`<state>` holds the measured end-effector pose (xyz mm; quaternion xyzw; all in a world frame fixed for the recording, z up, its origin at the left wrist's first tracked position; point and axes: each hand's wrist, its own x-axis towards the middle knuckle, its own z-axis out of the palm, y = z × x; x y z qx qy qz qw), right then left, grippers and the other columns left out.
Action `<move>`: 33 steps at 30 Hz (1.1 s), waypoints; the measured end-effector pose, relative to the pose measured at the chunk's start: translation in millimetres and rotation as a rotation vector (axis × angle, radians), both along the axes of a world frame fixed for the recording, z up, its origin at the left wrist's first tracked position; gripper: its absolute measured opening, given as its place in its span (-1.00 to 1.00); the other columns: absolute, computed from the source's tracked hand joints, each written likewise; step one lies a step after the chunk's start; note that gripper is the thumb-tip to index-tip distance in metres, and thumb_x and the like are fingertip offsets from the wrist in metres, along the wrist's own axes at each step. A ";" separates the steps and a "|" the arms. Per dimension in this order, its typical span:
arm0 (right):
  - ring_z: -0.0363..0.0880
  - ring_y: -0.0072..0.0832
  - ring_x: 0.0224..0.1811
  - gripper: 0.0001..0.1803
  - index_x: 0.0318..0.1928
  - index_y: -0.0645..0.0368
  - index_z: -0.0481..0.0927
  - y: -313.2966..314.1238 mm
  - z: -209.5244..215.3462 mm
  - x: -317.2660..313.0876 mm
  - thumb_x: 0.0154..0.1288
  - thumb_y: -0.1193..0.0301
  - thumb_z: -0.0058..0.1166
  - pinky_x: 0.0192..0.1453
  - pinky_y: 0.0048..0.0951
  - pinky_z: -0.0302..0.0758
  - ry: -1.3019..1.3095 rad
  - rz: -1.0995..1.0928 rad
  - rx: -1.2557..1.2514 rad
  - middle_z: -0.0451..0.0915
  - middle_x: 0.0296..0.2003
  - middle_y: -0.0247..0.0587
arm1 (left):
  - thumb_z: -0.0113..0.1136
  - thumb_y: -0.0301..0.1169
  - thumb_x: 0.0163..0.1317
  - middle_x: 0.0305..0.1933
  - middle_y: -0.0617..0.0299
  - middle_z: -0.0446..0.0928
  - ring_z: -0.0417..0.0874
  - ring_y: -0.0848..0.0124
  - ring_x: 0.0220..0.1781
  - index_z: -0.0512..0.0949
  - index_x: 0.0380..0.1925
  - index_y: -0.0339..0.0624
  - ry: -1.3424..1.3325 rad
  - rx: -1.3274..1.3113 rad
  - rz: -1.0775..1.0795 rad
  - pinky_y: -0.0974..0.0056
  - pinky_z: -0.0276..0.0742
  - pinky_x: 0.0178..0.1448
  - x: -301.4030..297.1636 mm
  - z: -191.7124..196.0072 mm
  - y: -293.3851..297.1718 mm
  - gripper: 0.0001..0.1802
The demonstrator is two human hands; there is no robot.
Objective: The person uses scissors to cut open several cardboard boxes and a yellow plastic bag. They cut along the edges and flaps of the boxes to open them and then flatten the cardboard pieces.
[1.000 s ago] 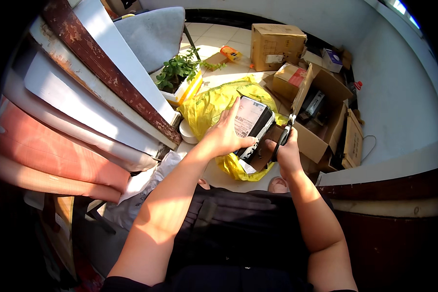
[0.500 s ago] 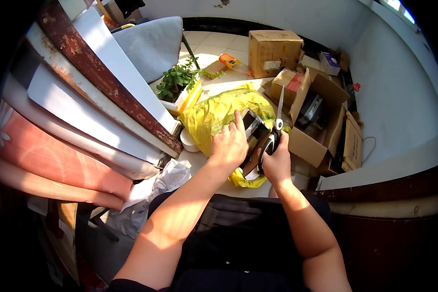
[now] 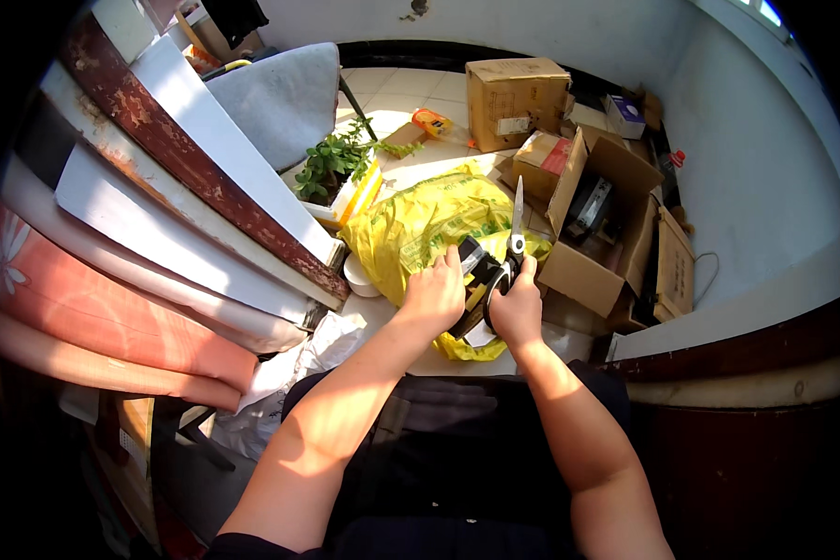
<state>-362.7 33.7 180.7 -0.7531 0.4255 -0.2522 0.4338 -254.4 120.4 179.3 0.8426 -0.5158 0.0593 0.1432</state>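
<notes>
A pair of scissors (image 3: 517, 220) with black handles and a pale blade is in my right hand (image 3: 518, 306), fingers wrapped round the handles and blades pointing away from me. My left hand (image 3: 436, 297) is at the opening of a bulging yellow plastic bag (image 3: 429, 210) on the floor. Its fingers are bent; the index finger sticks up a little, and what the others grip is hidden. Between the two hands, a dark boxy object (image 3: 477, 261) with a shiny surface shows in the bag's mouth, partly covered by my hands and the scissors.
An open cardboard box (image 3: 583, 271) with dark items stands right of the bag, near a closed carton (image 3: 513, 103). A potted plant (image 3: 336, 161) and a white bowl (image 3: 359, 278) are at the left. Leaning boards (image 3: 205, 121) and rolled fabric (image 3: 112, 308) crowd the left side.
The scissors have shifted slightly left and down with my right hand, closer to my left hand. My left index finger, stretched out before, is now lower and more bent.
</notes>
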 end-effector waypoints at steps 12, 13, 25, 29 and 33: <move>0.54 0.13 -0.25 -0.44 0.10 0.10 0.29 -15.7 -9.8 -10.0 0.02 0.60 0.06 -0.22 -0.06 0.47 -0.070 0.267 -0.310 0.58 -0.34 0.16 | 0.06 -0.54 0.00 -0.57 -0.17 0.54 0.63 -0.08 -0.48 0.39 -0.40 -0.40 0.129 0.009 -0.041 0.02 0.58 -0.34 40.8 0.0 2.5 -0.84; 0.54 0.14 -0.24 -0.43 0.10 0.10 0.29 -19.1 -10.4 -12.0 0.01 0.61 0.06 -0.22 -0.06 0.47 -0.046 0.314 -0.332 0.58 -0.33 0.17 | 0.07 -0.54 -0.01 -0.54 -0.17 0.54 0.63 -0.09 -0.45 0.39 -0.38 -0.40 0.157 0.018 -0.050 0.01 0.57 -0.31 42.4 1.3 4.4 -0.82; 0.55 0.10 -0.18 -0.44 0.12 0.07 0.29 -49.9 -24.0 -20.6 0.06 0.60 0.06 -0.15 -0.14 0.47 -0.174 0.362 -0.183 0.59 -0.29 0.12 | 0.02 -0.32 0.11 -0.42 -0.26 0.53 0.55 -0.18 -0.26 0.48 -0.34 -0.39 0.534 0.158 -0.194 -0.04 0.44 -0.16 56.4 14.6 37.5 -0.71; 0.57 0.07 -0.20 -0.45 0.09 0.06 0.30 -31.0 -18.3 -9.1 0.03 0.62 0.01 -0.15 -0.18 0.48 -0.287 0.189 -0.169 0.59 -0.31 0.12 | 0.00 -0.29 0.18 -0.41 -0.27 0.53 0.56 -0.18 -0.23 0.51 -0.30 -0.35 0.518 -0.028 -0.022 -0.04 0.45 -0.12 47.6 15.7 29.9 -0.70; 0.60 0.02 -0.29 -0.51 0.05 0.09 0.32 -22.0 -2.0 0.3 0.05 0.63 0.02 -0.23 -0.23 0.50 -0.362 0.030 -0.233 0.60 -0.38 0.05 | 0.08 -0.11 0.13 -0.28 -0.19 0.60 0.61 -0.12 -0.16 0.44 -0.03 -0.41 0.440 0.190 0.208 -0.02 0.50 -0.02 35.1 25.3 23.5 -0.43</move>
